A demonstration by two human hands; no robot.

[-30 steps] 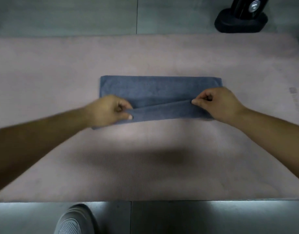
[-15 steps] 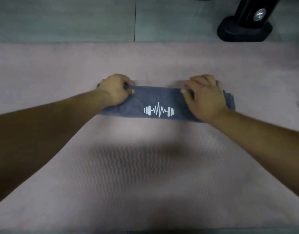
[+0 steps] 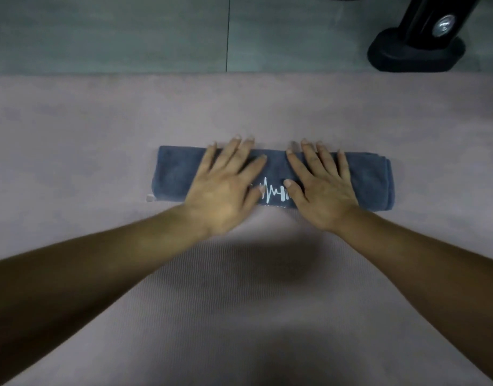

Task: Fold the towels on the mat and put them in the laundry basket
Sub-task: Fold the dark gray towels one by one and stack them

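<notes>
Fingers (image 3: 228, 158) have uncurled, now pressing flat on towel (image 3: 177, 174)

The left hand (image 3: 226, 188) and right hand (image 3: 320, 190) are covering the middle of the folded blue-grey terry towel (image 3: 178, 174) and both ends of its white pulse-line logo (image 3: 273, 193). A small pale tag (image 3: 150, 198) at the towel's near left corner is showing too blurred to identify. The black metal stand (image 3: 415, 48) past the pinkish ribbed mat's (image 3: 100, 121) far right corner is being cropped by the top edge.

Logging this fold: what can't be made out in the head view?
Laundry basket: outside the frame.
White logo on the towel: both ends covered by the left hand and right hand.
Black stand: cut off by the top edge.
Tag at towel's left corner: too small.
</notes>
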